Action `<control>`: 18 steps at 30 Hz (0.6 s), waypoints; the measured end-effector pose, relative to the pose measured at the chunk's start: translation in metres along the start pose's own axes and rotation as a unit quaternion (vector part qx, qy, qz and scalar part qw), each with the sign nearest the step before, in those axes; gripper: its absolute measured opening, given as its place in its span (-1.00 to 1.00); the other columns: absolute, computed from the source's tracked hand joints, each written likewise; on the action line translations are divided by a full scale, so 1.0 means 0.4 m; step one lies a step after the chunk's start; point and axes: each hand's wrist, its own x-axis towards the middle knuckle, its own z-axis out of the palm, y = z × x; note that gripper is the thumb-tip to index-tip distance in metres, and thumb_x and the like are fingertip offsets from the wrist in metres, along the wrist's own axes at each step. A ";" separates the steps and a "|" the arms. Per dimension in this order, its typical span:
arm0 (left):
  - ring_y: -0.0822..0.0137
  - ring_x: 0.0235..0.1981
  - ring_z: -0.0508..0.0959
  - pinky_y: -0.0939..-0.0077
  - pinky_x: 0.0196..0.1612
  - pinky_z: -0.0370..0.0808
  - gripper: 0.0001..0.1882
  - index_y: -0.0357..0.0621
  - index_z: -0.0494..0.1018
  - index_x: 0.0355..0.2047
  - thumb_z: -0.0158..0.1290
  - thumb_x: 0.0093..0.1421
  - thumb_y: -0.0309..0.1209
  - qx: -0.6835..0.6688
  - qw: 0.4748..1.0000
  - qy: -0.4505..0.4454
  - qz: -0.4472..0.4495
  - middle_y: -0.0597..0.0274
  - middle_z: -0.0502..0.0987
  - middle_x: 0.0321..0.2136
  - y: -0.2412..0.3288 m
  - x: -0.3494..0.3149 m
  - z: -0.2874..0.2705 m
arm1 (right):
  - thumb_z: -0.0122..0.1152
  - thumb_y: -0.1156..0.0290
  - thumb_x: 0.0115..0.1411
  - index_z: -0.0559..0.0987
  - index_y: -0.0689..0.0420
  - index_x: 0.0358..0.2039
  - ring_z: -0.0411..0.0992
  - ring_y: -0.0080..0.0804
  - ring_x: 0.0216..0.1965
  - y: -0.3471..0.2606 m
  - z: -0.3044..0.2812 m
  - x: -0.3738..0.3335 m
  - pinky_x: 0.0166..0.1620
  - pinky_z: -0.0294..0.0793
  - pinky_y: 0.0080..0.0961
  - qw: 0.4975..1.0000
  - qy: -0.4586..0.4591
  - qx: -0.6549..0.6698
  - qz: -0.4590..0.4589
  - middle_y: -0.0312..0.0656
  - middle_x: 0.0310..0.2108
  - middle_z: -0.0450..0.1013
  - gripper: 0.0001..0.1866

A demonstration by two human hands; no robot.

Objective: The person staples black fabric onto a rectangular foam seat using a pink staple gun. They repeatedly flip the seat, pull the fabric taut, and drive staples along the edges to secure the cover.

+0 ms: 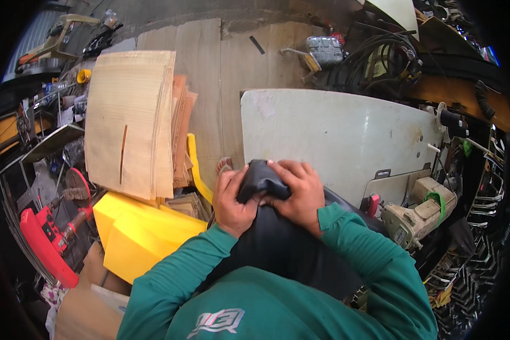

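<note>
Item: smooth black leather-like sheet (277, 246), far end bunched blockily, between my hands, draped toward my body. My left grip (232, 202) and right grip (301, 195): fingers curled, clasping that end from both sides. Beyond: pale grey-white bench (323, 124). Right: beige metal machine, green-banded (416, 216). Left: bright yellow angular padding-like piece (147, 233).

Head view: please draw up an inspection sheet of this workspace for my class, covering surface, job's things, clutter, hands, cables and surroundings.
Surface: pale tabletop, lightly stained, beige machine at its right.
Job's things: black material, its far end bunched up.
Clutter: stacked tan sheets and yellow pieces at left.
Hands: left hand and right hand both grip the black material.
Cables: dark coils at upper right; cables or hoses, unclear.
Surroundings: floor with silver container.
</note>
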 end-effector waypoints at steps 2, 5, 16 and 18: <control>-0.03 0.02 0.64 0.15 0.13 0.57 -0.36 -0.27 0.62 0.23 0.50 0.21 -0.22 0.024 1.000 0.006 0.010 0.06 0.59 -0.05 -0.002 -0.003 -0.002 | 0.69 -0.16 0.00 0.64 0.01 0.36 0.54 0.02 0.16 -0.010 -0.006 0.003 0.25 0.55 -0.07 1.000 -0.015 0.018 0.013 -0.13 0.20 0.60 -0.06; 0.01 0.13 0.60 0.20 0.25 0.52 -0.30 -0.28 0.60 0.27 0.47 0.26 -0.10 0.023 0.999 -0.041 0.011 0.02 0.55 0.09 0.011 -0.005 -0.030 | 0.69 -0.14 0.01 0.60 -0.02 0.41 0.51 0.07 0.25 -0.031 -0.048 -0.014 0.29 0.53 -0.05 0.997 -0.057 0.029 0.042 -0.11 0.25 0.58 -0.03; -0.09 0.22 0.53 0.09 0.32 0.46 -0.22 -0.25 0.55 0.35 0.40 0.31 0.03 0.011 0.996 -0.088 -0.012 -0.01 0.55 0.20 0.048 0.015 -0.054 | 0.56 -0.15 0.18 0.51 -0.05 0.49 0.49 0.02 0.35 -0.026 -0.066 0.000 0.36 0.41 -0.06 0.994 -0.098 0.016 -0.036 -0.17 0.44 0.49 -0.07; -0.11 0.18 0.55 0.09 0.29 0.49 -0.26 -0.22 0.55 0.35 0.40 0.32 -0.03 0.019 0.999 -0.016 0.041 -0.02 0.55 0.19 0.012 0.001 -0.015 | 0.56 -0.13 0.17 0.52 -0.05 0.48 0.52 -0.01 0.32 -0.018 -0.035 0.001 0.36 0.41 -0.06 0.996 -0.072 -0.023 -0.039 -0.18 0.42 0.52 -0.09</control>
